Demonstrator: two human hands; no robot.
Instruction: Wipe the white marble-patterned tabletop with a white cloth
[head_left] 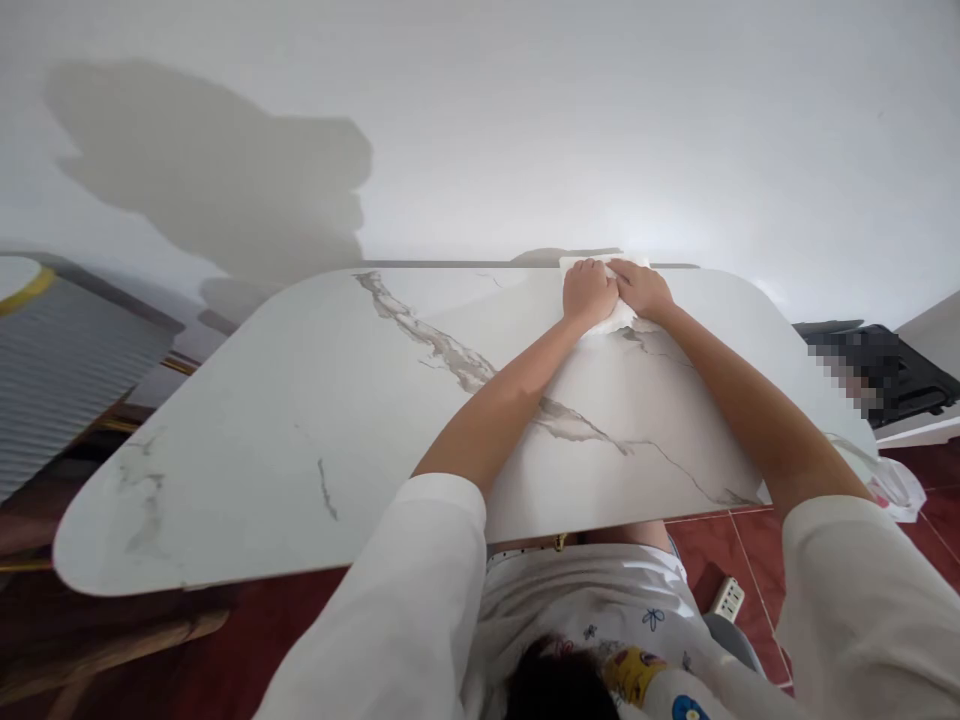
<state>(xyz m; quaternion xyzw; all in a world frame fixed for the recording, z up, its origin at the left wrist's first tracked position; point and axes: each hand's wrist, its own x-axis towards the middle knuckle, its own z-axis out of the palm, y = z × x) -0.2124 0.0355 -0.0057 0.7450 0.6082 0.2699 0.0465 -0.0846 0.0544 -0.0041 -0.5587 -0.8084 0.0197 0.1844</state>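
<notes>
A white tissue [619,322] lies on the white marbled table [300,400], close to its far edge by the wall. My left hand [590,291] is closed over the tissue, fingers curled and pressing it down onto the surface. Right beside it, my right hand [643,290] bears on the same tissue, its fingers bent inward and almost touching the left hand. Parts of the tissue show behind, between and in front of the hands; the rest is covered by them. Both arms reach straight forward across the table.
A white wall [480,120] stands behind the table. At the left is a grey ribbed piece [82,360] with a yellow edge. A black case [911,375] and a clear plastic bag [904,488] are at the right. A power strip [727,600] lies on the red tiled floor [750,540].
</notes>
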